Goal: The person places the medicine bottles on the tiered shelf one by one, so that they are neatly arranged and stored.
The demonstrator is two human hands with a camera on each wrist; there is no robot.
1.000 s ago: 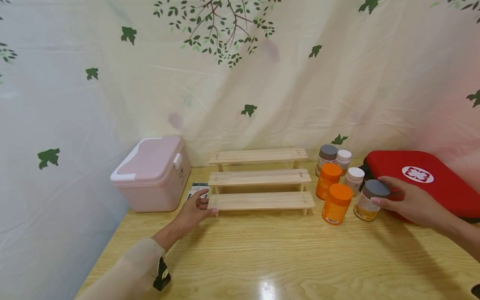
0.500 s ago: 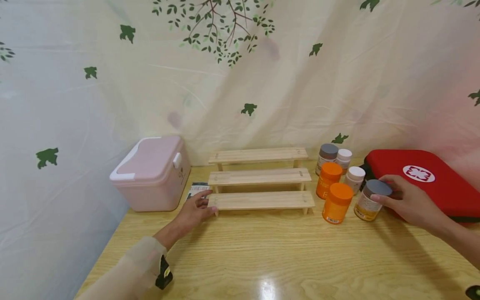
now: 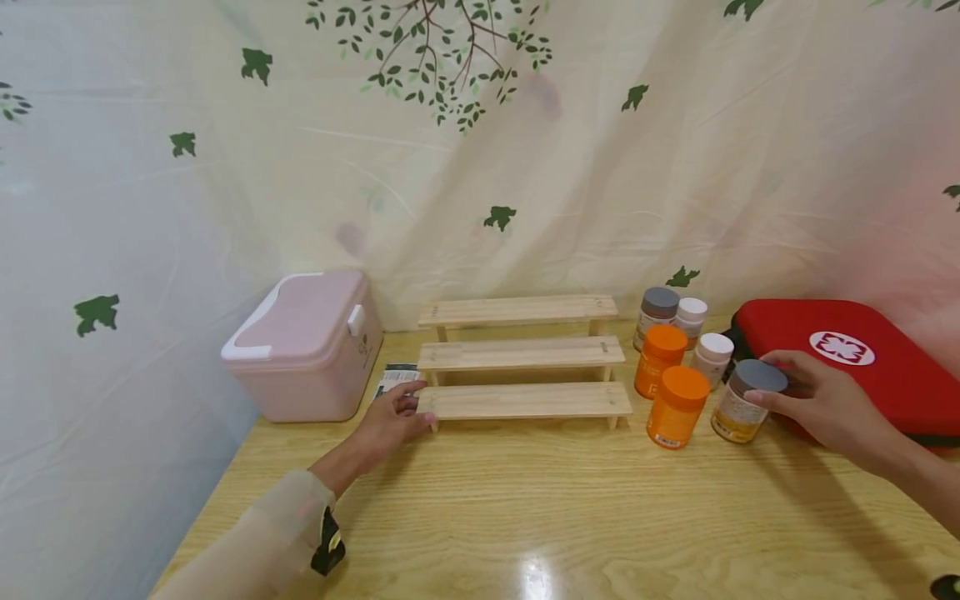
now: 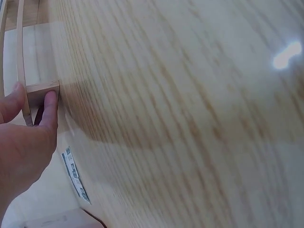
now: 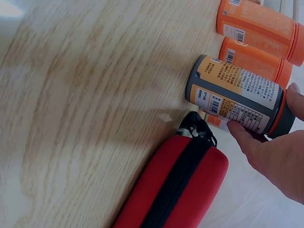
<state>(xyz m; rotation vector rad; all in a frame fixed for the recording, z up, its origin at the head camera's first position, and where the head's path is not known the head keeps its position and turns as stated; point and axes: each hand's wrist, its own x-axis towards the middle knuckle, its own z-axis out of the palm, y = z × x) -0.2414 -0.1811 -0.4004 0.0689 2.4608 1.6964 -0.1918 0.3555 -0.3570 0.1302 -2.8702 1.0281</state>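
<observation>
My left hand is at the left end of a three-tier wooden shelf. The left wrist view shows the thumb against the lowest plank and a finger on the small wooden leg under it, so the hand pinches that end. My right hand holds a supplement bottle by its grey lid, thumb on the near side. In the right wrist view this bottle has a yellow and white printed label, and its base is close to the tabletop. Two orange bottles stand just left of it.
Behind are two white-lidded bottles and another grey-lidded bottle. A red zip case with a white emblem lies right. A pink lidded box stands left, with a printed packet beside it. A patterned curtain hangs behind.
</observation>
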